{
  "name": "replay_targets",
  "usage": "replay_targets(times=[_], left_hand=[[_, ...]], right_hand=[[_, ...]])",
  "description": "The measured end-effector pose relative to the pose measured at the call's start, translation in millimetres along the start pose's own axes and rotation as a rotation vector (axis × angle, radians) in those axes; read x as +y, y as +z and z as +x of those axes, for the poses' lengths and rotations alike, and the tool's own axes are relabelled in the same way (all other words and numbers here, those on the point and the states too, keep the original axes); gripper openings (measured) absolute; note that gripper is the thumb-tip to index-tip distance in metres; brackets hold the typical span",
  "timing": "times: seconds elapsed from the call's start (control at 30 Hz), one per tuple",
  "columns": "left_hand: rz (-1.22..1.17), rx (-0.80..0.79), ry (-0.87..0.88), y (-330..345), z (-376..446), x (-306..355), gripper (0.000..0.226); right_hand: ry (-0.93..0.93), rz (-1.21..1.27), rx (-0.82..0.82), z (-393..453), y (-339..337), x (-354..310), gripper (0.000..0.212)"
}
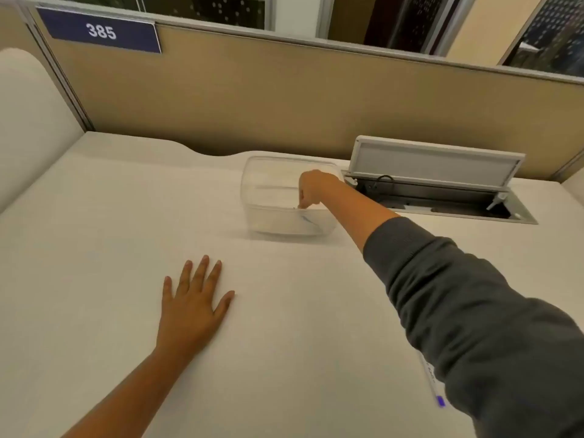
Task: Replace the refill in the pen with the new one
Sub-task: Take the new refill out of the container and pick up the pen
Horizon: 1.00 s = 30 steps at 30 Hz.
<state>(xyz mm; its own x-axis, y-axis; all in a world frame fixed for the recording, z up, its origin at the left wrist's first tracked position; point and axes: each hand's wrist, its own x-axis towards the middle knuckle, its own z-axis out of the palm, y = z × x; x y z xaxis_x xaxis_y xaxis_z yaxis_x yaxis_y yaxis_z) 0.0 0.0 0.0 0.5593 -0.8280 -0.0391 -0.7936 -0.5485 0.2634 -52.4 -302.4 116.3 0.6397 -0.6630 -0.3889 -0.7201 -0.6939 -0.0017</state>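
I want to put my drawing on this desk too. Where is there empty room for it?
Lots of room. The biggest bare patch is the left side of the desk, between the flat left hand and the tan divider. Another lies between that hand and the clear tub. It's crowded far right: the right hand reaches into the tub beside the open cable hatch, and a pen lies under the sleeve.

The person is wearing a dark grey long-sleeved top. The right sleeve [458,311] is showing plain, soft-looking fabric with no print or logo, creasing in loose folds along the arm. Its cuff is sitting pushed up, leaving the forearm and the right hand [311,189] bare. The left arm [126,390] is showing no sleeve at all within the frame, and the left hand [192,300] is bare too. Neither hand is wearing a ring, watch or band. The fingernails are looking short and unpainted.
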Motion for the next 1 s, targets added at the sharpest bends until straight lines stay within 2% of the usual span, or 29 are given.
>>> replay_targets(times=[0.07, 0.17, 0.3, 0.47, 0.73, 0.83, 0.9, 1.0], left_hand=[[0.017, 0.027, -0.004, 0, 3, -1, 0.079], [0.03, 0.062, 0.007, 3, 4, -1, 0.079], [0.044, 0.068, 0.001, 5, 4, -4, 0.079], [0.042, 0.075, 0.001, 6, 5, -6, 0.078], [0.045, 0.056, -0.002, 4, 5, -6, 0.075], [0.04, 0.071, -0.043, 3, 1, -2, 0.072], [0.028, 0.063, -0.083, 1, -5, 3, 0.068], [0.032, 0.037, -0.068, 0, -22, 14, 0.072]], right_hand=[[0.034, -0.05, -0.047, 6, 2, 0, 0.017], [0.092, -0.088, -0.084, 11, 12, -2, 0.027], [0.07, -0.13, -0.088, 16, 18, -4, 0.028], [0.048, -0.054, -0.088, 20, 15, -4, 0.03], [-0.038, 0.247, 0.48, -37, -34, 0, 0.021], [-0.065, 0.29, 0.602, -74, -50, 7, 0.024], [-0.026, 0.306, 0.576, -96, -54, 16, 0.027], [0.057, 0.348, 0.351, -128, -45, 33, 0.031]])
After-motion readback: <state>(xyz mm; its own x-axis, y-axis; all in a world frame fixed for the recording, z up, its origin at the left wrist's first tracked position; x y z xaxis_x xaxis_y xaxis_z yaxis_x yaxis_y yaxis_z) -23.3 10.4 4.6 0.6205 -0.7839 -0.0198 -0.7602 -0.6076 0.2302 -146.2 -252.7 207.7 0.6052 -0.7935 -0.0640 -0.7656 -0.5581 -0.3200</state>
